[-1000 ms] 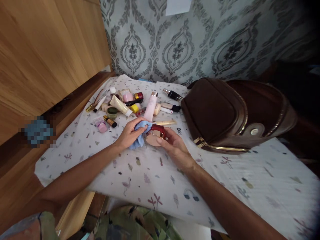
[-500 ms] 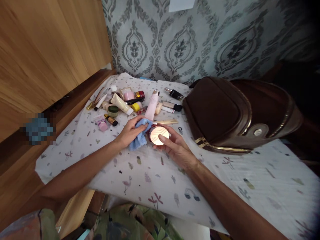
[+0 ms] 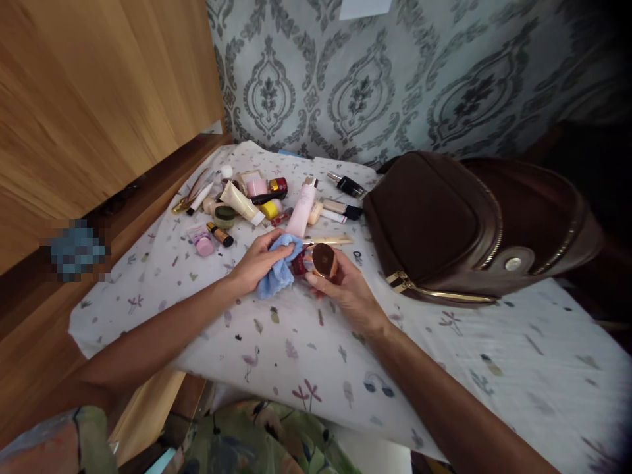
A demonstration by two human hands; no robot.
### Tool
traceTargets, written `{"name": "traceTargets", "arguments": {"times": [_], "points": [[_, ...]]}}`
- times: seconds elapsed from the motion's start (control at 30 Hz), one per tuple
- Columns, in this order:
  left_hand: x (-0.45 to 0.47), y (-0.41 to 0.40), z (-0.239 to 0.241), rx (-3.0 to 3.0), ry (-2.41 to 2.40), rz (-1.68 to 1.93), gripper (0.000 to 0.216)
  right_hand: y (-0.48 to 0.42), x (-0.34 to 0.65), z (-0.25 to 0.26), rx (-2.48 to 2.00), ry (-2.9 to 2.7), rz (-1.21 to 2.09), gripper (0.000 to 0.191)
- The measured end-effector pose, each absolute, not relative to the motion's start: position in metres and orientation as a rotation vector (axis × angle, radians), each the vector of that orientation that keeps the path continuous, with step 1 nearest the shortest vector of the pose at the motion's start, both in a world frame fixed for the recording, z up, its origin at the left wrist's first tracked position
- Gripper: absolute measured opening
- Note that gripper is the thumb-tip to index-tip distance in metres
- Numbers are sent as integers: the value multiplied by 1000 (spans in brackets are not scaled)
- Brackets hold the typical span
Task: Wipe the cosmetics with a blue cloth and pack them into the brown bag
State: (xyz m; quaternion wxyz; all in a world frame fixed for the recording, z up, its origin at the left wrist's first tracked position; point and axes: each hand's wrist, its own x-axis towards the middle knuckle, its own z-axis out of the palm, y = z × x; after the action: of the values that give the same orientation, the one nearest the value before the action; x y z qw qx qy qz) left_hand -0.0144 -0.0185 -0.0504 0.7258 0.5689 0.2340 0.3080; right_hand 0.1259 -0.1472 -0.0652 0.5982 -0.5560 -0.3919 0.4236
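Observation:
My left hand [image 3: 264, 259] is closed around a light blue cloth [image 3: 276, 280], bunched up over the patterned sheet. Tilted in the fingers of my right hand [image 3: 349, 289] is a cosmetic jar [image 3: 324, 261] with a shiny gold-bronze lid and a dark red body. The cloth is right beside the jar's red side; whether they touch I cannot tell. Just beyond both hands lie a pink bottle [image 3: 302, 209] with a silver cap and a thin beige stick [image 3: 332, 240].
Left of the pink bottle is a cluster of cosmetics, with a cream tube [image 3: 241, 203] and a green-lidded jar [image 3: 224, 216]. A black bottle [image 3: 348, 185] lies at the back. The brown leather bag [image 3: 434, 224] fills the right side. A wooden cabinet [image 3: 108, 85] borders the left.
My right hand has tilted the jar, so its lid no longer mirrors bright light and shows dark bronze. The cloth stays in my left hand, nearly in place.

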Motion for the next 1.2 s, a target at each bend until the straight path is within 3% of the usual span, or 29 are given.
{"name": "traceTargets", "arguments": {"times": [0.1, 0.23, 0.37, 0.63, 0.97, 1.2], "points": [[-15, -20, -48, 1262, 458, 642, 38, -146, 128, -64, -1355, -1005, 778, 52], [-17, -21, -46, 1351, 422, 600, 38, -146, 130, -69, -1436, -1027, 683, 62], [-19, -22, -46, 1504, 470, 570, 30, -145, 130, -75, -1401, -945, 726, 80], [-17, -23, -47, 1407, 607, 590, 31, -147, 126, -64, -1315, -912, 815, 53], [-16, -21, -48, 1354, 569, 643, 38, -148, 124, -59, -1273, -743, 1005, 74], [-21, -21, -45, 1573, 527, 631, 32, -148, 125, -61, -1272, -746, 1024, 71]]}}
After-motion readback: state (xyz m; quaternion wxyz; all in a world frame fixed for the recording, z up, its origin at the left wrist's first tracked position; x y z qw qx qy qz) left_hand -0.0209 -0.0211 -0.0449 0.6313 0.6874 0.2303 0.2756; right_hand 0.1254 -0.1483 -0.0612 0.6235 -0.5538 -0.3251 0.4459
